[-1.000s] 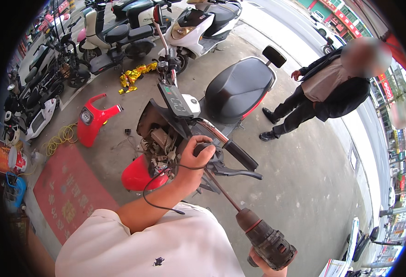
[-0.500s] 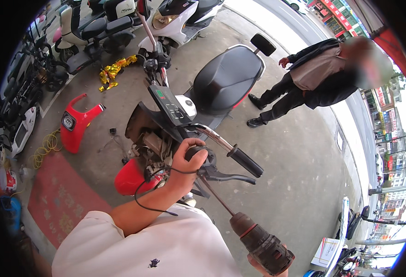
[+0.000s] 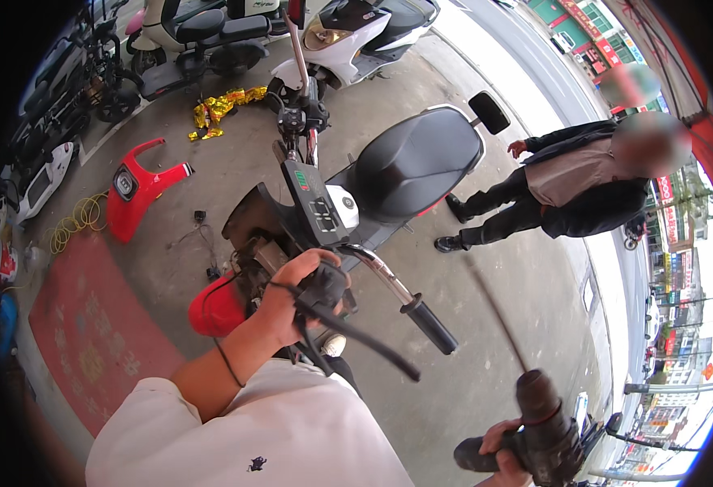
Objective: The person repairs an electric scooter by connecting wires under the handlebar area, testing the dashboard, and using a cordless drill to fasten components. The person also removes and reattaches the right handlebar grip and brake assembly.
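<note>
My left hand [image 3: 282, 302] is closed around a black brake lever [image 3: 365, 339] with its mount and cable. The lever points down to the right, apart from the chrome handlebar [image 3: 385, 276] and its black grip [image 3: 429, 325]. Beside that hand is the electric scooter's dashboard [image 3: 316, 203], with its front cover off and inner parts bare. Low on the right, my right hand [image 3: 502, 456] grips the handle of a cordless drill [image 3: 549, 426]. A long thin bit [image 3: 496, 312] sticks out of its chuck toward the far side, touching nothing.
The scooter's black seat [image 3: 417, 150] and mirror [image 3: 489, 112] lie beyond. A person [image 3: 567, 178] in a dark jacket stands at the right. On the floor at left are a red front cover [image 3: 133, 191], yellow hose [image 3: 81, 223] and gold foil [image 3: 223, 109]. More scooters [image 3: 348, 40] stand behind.
The brake lever has come away from the handlebar in my left hand, which moved left and turned it downward. My right hand has drawn the drill away to the right, its bit off the lever's mount.
</note>
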`<act>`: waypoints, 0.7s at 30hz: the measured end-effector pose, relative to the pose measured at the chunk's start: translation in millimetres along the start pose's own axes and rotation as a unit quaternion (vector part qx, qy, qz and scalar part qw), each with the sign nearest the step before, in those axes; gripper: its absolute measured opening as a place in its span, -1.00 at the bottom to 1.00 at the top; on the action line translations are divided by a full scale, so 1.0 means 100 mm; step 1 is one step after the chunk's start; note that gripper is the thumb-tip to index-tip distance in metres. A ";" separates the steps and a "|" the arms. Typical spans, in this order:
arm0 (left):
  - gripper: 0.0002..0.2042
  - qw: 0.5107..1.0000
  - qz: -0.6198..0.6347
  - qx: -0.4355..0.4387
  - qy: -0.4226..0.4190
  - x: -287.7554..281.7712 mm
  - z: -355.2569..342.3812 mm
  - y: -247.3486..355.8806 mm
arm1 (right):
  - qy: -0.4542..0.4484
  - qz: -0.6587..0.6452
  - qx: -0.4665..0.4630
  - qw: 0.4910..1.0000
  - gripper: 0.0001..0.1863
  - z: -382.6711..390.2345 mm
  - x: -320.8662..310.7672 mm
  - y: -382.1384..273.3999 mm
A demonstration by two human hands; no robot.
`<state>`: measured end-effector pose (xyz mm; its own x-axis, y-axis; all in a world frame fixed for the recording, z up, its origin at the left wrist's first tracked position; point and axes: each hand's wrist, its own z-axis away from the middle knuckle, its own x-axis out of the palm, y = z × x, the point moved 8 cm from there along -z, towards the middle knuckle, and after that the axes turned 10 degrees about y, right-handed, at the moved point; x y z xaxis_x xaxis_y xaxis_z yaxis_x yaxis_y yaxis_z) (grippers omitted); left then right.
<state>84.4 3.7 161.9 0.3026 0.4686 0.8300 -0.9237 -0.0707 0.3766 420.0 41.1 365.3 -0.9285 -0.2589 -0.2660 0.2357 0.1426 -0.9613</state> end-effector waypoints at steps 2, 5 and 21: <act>-0.59 0.998 0.027 0.036 -0.035 -0.08 0.08 0.04 | 0.105 0.088 -0.056 0.989 -0.47 -0.50 -0.19 0.08; -0.56 0.993 0.052 0.063 -0.087 -0.17 0.23 0.07 | -0.028 0.158 -0.116 0.980 -0.38 -1.47 -0.23 0.59; -0.43 0.925 0.091 0.322 0.182 -0.64 1.14 -1.38 | -0.122 0.497 -0.308 0.802 -0.42 -5.87 2.90 3.62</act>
<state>219.7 -117.1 103.9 -0.0524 0.6540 0.7547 -0.5844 -0.6329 0.5079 67.7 578.3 -18.4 -0.2676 0.1058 -0.9577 0.5685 0.8199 -0.0682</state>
